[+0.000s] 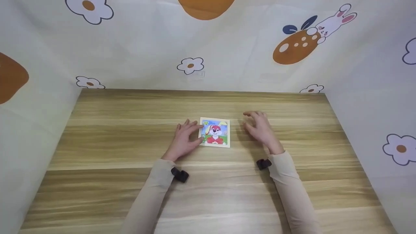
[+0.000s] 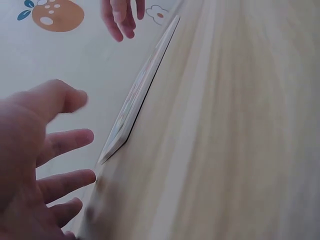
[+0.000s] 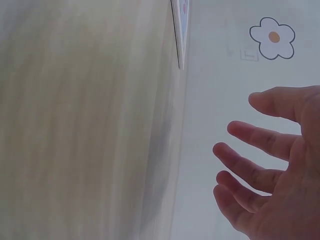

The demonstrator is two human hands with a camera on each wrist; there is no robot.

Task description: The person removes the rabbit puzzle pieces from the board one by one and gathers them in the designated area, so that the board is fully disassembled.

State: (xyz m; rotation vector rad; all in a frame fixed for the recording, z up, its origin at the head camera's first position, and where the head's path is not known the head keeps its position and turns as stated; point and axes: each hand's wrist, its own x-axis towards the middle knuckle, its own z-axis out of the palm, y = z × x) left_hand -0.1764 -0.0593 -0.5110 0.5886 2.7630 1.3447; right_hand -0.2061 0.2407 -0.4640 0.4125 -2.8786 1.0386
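A small square picture puzzle (image 1: 215, 132) with a pale frame lies flat on the wooden table; it shows a red and white rabbit on grass. My left hand (image 1: 186, 139) is at its left side, thumb and index finger overlapping the edge in the head view. The left wrist view shows those spread fingers (image 2: 70, 142) apart from the board (image 2: 145, 85), holding nothing. To the right of the puzzle, my right hand (image 1: 260, 129) hovers with loosely bent fingers and nothing in them. In the right wrist view only a corner of the puzzle (image 3: 180, 30) appears, beyond the right hand (image 3: 275, 165).
The wood-grain table (image 1: 130, 104) runs back to a pale cloth wall (image 1: 146, 42) printed with flowers, oranges and a rabbit. Similar cloth stands at the left and right sides. A small black device (image 1: 180, 175) sits on each wrist, over long light sleeves (image 1: 149, 195).
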